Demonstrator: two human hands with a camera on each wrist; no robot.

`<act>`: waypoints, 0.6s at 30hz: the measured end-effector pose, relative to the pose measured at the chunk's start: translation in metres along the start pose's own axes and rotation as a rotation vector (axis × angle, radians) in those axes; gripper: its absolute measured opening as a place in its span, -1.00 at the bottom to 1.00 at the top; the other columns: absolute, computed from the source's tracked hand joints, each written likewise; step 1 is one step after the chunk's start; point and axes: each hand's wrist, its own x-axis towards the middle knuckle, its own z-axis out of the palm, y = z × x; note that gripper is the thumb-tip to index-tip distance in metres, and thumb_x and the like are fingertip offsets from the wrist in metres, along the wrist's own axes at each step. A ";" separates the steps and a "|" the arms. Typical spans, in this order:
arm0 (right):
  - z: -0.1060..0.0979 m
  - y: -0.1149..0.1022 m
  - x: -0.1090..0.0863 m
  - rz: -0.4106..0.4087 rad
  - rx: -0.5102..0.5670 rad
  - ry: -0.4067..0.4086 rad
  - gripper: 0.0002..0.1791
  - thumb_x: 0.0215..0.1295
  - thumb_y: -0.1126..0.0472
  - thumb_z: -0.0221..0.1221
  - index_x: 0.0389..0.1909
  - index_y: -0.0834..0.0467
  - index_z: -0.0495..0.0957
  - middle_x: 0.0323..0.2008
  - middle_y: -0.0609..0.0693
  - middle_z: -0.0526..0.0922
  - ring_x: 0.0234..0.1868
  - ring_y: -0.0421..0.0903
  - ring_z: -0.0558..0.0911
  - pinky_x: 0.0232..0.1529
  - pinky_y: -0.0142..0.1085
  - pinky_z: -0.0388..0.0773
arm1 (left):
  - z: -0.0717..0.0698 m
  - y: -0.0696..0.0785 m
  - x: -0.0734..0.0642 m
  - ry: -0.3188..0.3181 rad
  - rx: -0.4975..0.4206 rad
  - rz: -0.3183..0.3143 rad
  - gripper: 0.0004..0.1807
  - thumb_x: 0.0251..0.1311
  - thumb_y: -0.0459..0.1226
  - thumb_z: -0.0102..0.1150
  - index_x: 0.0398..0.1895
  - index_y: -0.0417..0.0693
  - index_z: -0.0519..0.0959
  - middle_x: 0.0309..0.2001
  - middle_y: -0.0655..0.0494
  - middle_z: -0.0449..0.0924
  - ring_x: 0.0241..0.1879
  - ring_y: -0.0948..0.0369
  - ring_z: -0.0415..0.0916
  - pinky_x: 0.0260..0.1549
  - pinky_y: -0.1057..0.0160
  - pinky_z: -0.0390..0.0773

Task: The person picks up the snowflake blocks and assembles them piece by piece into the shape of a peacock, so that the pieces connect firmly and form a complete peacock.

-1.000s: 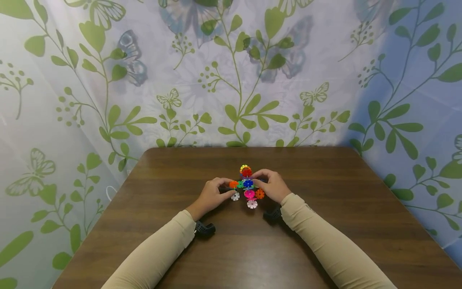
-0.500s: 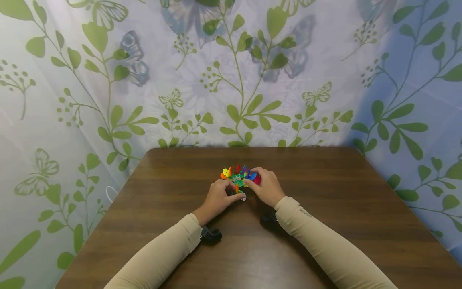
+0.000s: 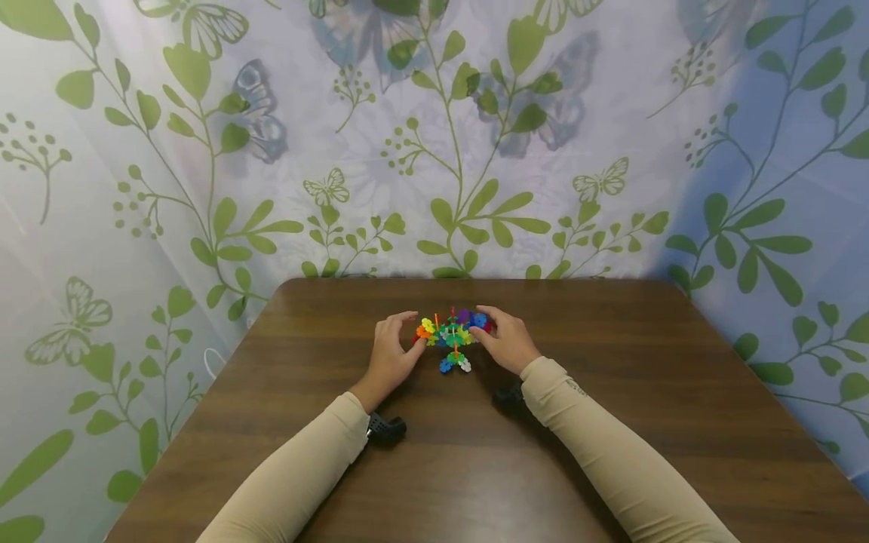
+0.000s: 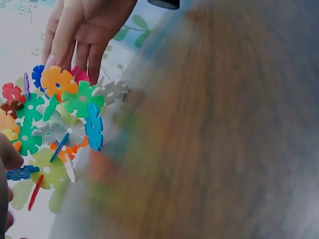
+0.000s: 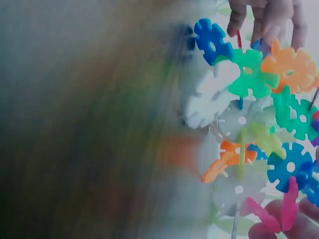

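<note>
A many-armed construction (image 3: 453, 332) of interlocking plastic flower discs, in green, orange, blue, white, red, purple and yellow, is between my two hands over the table. Its near arm has a green disc, a blue disc (image 3: 445, 366) and a white disc (image 3: 465, 366). My right hand (image 3: 508, 343) holds the right end by the blue and purple discs, thumb in front and forefinger behind. My left hand (image 3: 392, 347) is spread at the left end, thumb tip right at the orange discs (image 3: 424, 330). The right wrist view shows pink discs (image 5: 289, 204) against my right fingers.
The brown wooden table (image 3: 448, 467) reaches back to a curtain (image 3: 380, 143) printed with leaves and butterflies. Black wrist devices hang under both forearms, one at the left (image 3: 387, 428) and one at the right (image 3: 508, 396). A thin white loop (image 3: 214, 362) shows beyond the table's left edge.
The construction has turned from upright to lying broadside, its yellow and orange discs now at left. My left hand has released the near arm and shifted left, its fingers spreading; my right hand stays at the right end.
</note>
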 end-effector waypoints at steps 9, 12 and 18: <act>-0.004 0.005 -0.007 -0.013 0.002 0.020 -0.53 0.48 0.23 0.34 0.29 0.36 0.55 0.02 0.24 0.68 -0.07 0.13 0.72 0.05 0.07 0.64 | -0.001 0.004 0.001 -0.057 -0.056 -0.108 -0.55 0.32 -0.42 0.43 0.25 -0.18 0.60 0.03 -0.04 0.71 -0.03 0.01 0.62 -0.08 -0.05 0.63; -0.004 0.007 -0.008 -0.001 -0.011 0.014 -0.55 0.48 0.20 0.35 0.26 0.34 0.58 -0.02 0.21 0.69 -0.10 0.10 0.73 0.03 0.04 0.65 | -0.002 0.004 0.000 -0.060 -0.061 -0.108 -0.55 0.33 -0.39 0.44 0.25 -0.15 0.60 0.04 -0.02 0.72 -0.03 0.04 0.64 -0.08 -0.03 0.65; -0.005 0.006 -0.010 -0.019 -0.003 0.024 -0.54 0.43 0.22 0.40 0.23 0.37 0.58 -0.07 0.18 0.70 -0.10 0.09 0.76 0.03 0.05 0.66 | -0.003 -0.003 0.002 -0.070 -0.119 -0.099 -0.51 0.33 -0.42 0.43 0.30 -0.24 0.56 0.13 -0.05 0.69 -0.01 0.07 0.64 0.00 0.00 0.63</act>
